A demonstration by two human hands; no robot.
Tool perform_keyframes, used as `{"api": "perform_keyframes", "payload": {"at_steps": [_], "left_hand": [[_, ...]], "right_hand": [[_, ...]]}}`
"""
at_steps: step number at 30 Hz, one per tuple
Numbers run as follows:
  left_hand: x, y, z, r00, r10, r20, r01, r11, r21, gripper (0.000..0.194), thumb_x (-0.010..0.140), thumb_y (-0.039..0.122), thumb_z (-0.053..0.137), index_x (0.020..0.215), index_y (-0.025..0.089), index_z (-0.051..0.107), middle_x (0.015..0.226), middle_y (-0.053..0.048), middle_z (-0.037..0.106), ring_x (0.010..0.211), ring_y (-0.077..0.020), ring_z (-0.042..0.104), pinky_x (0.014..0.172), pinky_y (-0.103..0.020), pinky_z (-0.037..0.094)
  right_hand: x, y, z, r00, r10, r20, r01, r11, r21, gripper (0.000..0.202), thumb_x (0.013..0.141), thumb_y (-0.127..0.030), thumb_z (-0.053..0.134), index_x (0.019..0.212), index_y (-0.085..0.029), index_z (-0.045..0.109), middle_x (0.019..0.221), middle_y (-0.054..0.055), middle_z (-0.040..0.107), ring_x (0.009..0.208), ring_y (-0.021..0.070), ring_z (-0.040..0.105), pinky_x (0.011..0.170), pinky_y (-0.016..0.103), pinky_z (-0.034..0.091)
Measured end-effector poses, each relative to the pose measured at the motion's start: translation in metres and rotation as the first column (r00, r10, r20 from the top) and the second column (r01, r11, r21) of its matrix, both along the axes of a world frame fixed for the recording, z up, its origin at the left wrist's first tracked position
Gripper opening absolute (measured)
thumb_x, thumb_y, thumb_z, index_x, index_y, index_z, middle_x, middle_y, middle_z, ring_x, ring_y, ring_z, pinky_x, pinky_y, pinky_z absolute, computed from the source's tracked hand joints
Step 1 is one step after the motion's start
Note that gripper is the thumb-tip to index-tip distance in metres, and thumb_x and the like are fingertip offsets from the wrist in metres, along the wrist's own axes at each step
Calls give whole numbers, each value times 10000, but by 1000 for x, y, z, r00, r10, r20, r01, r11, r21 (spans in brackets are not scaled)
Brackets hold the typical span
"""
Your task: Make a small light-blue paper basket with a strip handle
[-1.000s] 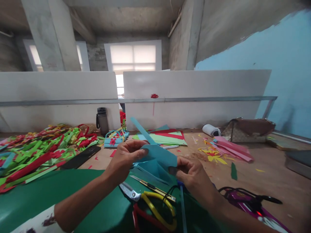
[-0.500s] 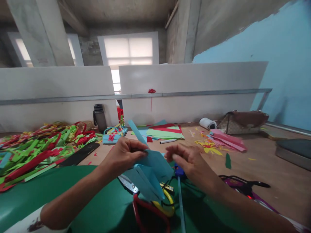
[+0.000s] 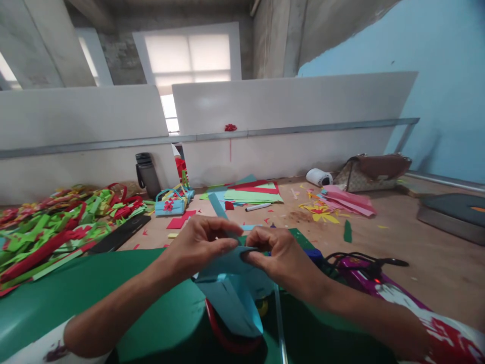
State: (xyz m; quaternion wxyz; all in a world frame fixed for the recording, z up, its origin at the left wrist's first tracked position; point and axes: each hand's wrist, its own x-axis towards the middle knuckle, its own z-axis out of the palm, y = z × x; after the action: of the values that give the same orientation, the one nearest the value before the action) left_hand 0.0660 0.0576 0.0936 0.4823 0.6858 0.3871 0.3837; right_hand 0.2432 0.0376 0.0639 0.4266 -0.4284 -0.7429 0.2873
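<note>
Both of my hands meet over a folded light-blue paper piece (image 3: 233, 301), its lower flaps hanging down. My left hand (image 3: 204, 242) pinches its upper left edge. From behind those fingers a narrow blue paper strip (image 3: 217, 206) sticks up. My right hand (image 3: 282, 255) pinches the upper right edge between thumb and bent fingers. Below the paper lie scissors with a red handle (image 3: 215, 328), mostly covered by it. A thin clear stick (image 3: 280, 323) lies to their right on the green surface (image 3: 147, 298).
At left, cut green and red paper strips (image 3: 68, 237) heap beside a black phone-like slab (image 3: 119, 234). Farther back stand a dark bottle (image 3: 147, 174) and a small blue paper bag (image 3: 169, 205). A purple corded tool (image 3: 364, 275) lies right, near pink paper (image 3: 348, 200).
My right hand has moved left onto the paper and now pinches its edge. The paper has turned and hangs lower over the scissors. The whole view has shifted slightly.
</note>
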Motion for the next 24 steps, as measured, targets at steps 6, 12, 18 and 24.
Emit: {"api": "perform_keyframes", "payload": {"at_steps": [6, 12, 18, 24], "left_hand": [[-13, 10, 10, 992, 24, 128, -38, 994, 107, 254, 767, 318, 624, 958, 178, 716, 1083, -74, 655, 781, -169, 605, 656, -233, 495], [-11, -3, 6, 995, 97, 14, -90, 854, 512, 218, 750, 186, 655, 952, 212, 735, 1054, -72, 684, 1022, -242, 584, 912, -283, 424], [-10, -5, -1, 988, 32, -149, 81, 717, 692, 261, 730, 109, 648, 930, 253, 734, 1051, -61, 691, 1027, -246, 588, 982, -355, 379], [-12, -2, 0, 974, 100, -204, 28, 838, 545, 213, 827, 241, 554, 916, 227, 747, 1006, -65, 704, 1003, -262, 608, 886, -324, 441]], "right_hand": [[2, -1, -2, 1000, 3, -3, -3, 999, -37, 131, 703, -128, 592, 593, -181, 545, 555, -58, 503, 544, 88, 443, 515, 210, 332], [5, 4, -2, 991, -19, -129, 16, 1000, -27, 113, 727, -166, 579, 625, -184, 534, 755, 4, 621, 720, 142, 560, 647, 255, 435], [5, 6, 0, 979, -5, -203, 5, 1000, 1, 131, 708, -180, 610, 595, -179, 544, 906, 28, 631, 857, 164, 589, 740, 282, 456], [4, 1, 4, 952, -54, -301, 53, 999, -12, 131, 720, -224, 616, 615, -179, 551, 820, 31, 637, 764, 157, 595, 637, 260, 468]]}}
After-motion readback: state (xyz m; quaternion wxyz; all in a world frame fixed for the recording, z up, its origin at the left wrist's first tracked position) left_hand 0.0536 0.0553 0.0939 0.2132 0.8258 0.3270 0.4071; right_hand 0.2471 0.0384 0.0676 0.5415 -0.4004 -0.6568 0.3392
